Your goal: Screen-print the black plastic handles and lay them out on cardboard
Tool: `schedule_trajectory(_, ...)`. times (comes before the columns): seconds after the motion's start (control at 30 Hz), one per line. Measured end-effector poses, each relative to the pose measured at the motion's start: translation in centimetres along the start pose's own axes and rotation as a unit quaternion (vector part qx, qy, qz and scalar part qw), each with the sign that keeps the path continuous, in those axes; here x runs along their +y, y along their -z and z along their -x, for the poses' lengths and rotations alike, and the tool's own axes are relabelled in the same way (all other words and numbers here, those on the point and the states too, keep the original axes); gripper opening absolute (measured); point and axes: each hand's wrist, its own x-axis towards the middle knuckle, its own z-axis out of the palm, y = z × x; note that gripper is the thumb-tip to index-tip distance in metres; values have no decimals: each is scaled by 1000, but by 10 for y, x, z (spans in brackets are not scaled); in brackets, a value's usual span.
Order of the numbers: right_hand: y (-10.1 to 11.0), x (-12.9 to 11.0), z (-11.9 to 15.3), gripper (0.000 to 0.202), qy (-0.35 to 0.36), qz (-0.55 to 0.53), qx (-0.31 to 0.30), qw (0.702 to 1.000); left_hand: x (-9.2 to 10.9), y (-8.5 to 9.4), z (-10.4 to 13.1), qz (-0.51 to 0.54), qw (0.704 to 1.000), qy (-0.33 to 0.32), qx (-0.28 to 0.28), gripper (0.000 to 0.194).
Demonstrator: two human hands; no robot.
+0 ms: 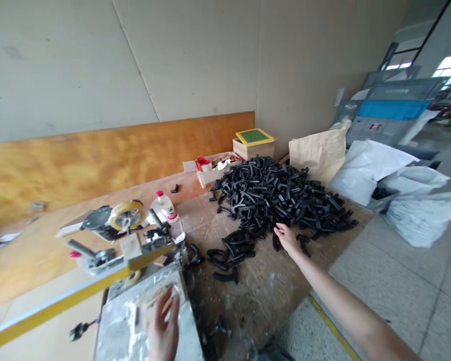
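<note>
By black parts [270,195], right grip [286,238], hold unclear, left grip [162,326] blurred

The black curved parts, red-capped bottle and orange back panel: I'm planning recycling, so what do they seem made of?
Black curved parts: probably molded plastic with a low sheen, judging by uniform colour and soft highlights; rubber or coated metal is possible.
Red-capped bottle: likely plastic, pale and translucent-looking.
Orange back panel: apparently varnished plywood, given its mottled figure and gloss.
</note>
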Motion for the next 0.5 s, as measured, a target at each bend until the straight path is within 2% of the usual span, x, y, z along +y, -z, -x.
schedule_trajectory(0.1,0,-21,-67,43,52,95,-2,994,55,-121,-56,5,992,-31,-120,58)
schedule_trajectory(0.2,-11,-39,-117,52,51,175,11,983,86,-216,-114,-22,978,-34,-202,57)
schedule_trajectory(0.33,-21,-45,-153,57,39,249,19,967,107,-308,-191,-35,971,-25,-233,58)
schedule_trajectory(0.43,-22,-39,-163,56,53,280,2,958,120,-364,-251,-42,970,-23,-237,59)
schedule_trajectory(0.5,-24,-36,-165,56,62,299,-8,952,128,-394,-289,-45,970,-29,-235,60)
